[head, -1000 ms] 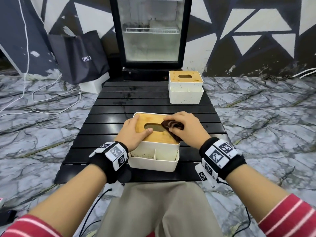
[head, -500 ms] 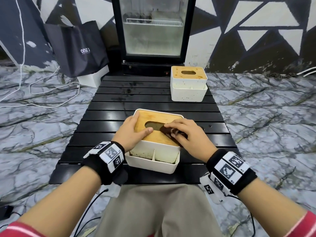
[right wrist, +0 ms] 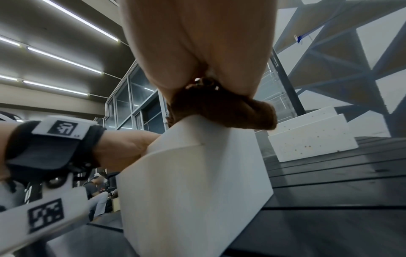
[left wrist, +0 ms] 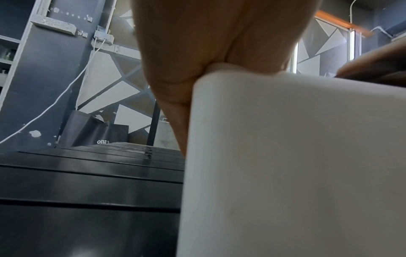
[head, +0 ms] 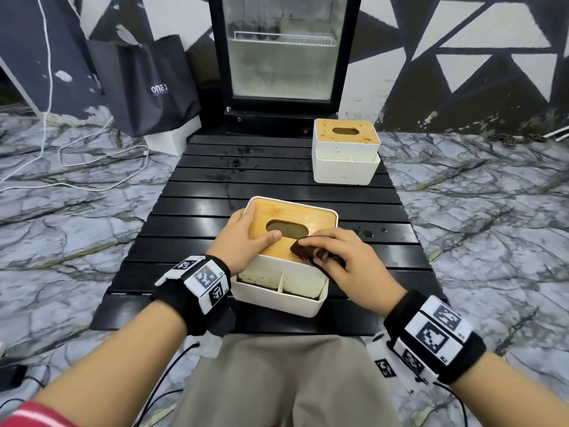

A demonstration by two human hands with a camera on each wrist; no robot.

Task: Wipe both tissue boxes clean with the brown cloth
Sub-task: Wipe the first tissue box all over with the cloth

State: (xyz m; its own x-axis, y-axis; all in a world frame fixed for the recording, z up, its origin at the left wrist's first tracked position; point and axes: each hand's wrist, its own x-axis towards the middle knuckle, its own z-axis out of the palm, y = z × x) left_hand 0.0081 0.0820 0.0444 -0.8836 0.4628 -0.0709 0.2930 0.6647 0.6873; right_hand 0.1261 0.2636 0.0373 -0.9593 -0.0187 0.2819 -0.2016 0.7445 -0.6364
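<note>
The near tissue box (head: 295, 217), white with a bamboo lid and an oval slot, stands on the black slatted table (head: 191, 217) in front of me. My left hand (head: 243, 241) grips its left side, thumb lying on the lid beside the slot; the left wrist view shows the box wall (left wrist: 285, 156) against my palm. My right hand (head: 345, 257) holds the bunched brown cloth (head: 308, 252) and presses it on the lid's near right corner, with the brown cloth (right wrist: 219, 111) seen atop the box edge. The second tissue box (head: 345, 155) stands at the table's far right, its lid and walls spotted.
A glass-door fridge (head: 283, 50) stands behind the table, a dark shopping bag (head: 154, 84) to its left. White cables (head: 92, 167) lie on the marble floor. Small dark drops (head: 368, 233) sit on the slats right of the near box.
My right hand with the cloth has slid from beside the slot toward me to the lid's near right corner. The left hand keeps its hold on the box.
</note>
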